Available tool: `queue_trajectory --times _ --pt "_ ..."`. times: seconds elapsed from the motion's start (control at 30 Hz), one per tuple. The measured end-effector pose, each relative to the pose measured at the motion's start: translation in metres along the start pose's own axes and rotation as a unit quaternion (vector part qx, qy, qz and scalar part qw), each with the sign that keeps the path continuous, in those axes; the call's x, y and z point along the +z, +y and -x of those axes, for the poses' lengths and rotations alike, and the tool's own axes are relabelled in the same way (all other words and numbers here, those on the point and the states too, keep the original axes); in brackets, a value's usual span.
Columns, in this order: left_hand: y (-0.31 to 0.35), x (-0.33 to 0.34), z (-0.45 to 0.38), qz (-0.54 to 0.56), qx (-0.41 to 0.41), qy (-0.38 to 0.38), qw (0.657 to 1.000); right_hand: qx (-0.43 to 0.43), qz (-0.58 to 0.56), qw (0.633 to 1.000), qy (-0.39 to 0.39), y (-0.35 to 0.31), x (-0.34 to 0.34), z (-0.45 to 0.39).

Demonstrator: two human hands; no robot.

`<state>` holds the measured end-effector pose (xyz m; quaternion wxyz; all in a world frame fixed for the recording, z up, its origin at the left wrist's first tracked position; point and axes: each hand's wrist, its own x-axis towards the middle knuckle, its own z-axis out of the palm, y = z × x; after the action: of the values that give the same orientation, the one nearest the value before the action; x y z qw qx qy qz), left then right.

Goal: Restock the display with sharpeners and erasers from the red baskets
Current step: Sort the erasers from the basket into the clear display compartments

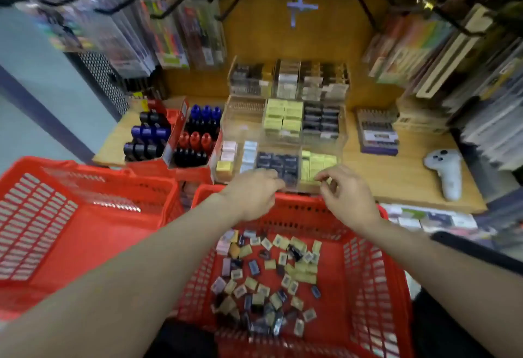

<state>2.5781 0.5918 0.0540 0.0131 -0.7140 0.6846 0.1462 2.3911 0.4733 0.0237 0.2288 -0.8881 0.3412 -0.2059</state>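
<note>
Red basket [376, 272] near you holds loose sharpeners [271, 278]. Your left hand [254, 193] reaches into the display tray [278, 165]; right hand [346, 196] hovers beside, fingers curled; grip on anything unclear.

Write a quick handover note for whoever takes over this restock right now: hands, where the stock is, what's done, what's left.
Left hand: at the dark-item compartment in the clear display's front row; whether it holds a piece is hidden.
Right hand: fingers curled over the yellow-green compartment; any piece in them is too small to tell.
Stock: many loose small items lie in the right red basket. The left red basket shows none.
Done: display compartments are mostly filled.
Left: keep sorting the loose items into matching compartments.
</note>
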Motion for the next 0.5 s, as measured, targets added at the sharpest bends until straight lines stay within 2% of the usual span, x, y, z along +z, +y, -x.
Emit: queue_trajectory --times 0.07,0.17,0.23,0.33,0.5 --pt "0.007 0.021 0.019 0.027 -0.016 -0.099 0.995 0.031 0.014 0.994 -0.104 0.004 0.014 0.034" --pt "0.009 0.069 0.047 0.052 -0.035 -0.228 0.972 0.181 -0.005 0.961 -0.21 0.021 0.042 0.077" --pt "0.008 0.104 0.069 0.094 -0.054 -0.28 0.954 0.27 -0.03 0.925 -0.264 0.036 0.063 0.104" --pt "-0.001 0.154 0.093 0.121 -0.1 -0.303 0.94 0.347 -0.058 0.875 -0.332 0.053 0.093 0.136" --pt "-0.015 0.213 0.105 0.156 -0.138 -0.328 0.921 0.373 -0.108 0.847 -0.364 0.056 0.138 0.167"
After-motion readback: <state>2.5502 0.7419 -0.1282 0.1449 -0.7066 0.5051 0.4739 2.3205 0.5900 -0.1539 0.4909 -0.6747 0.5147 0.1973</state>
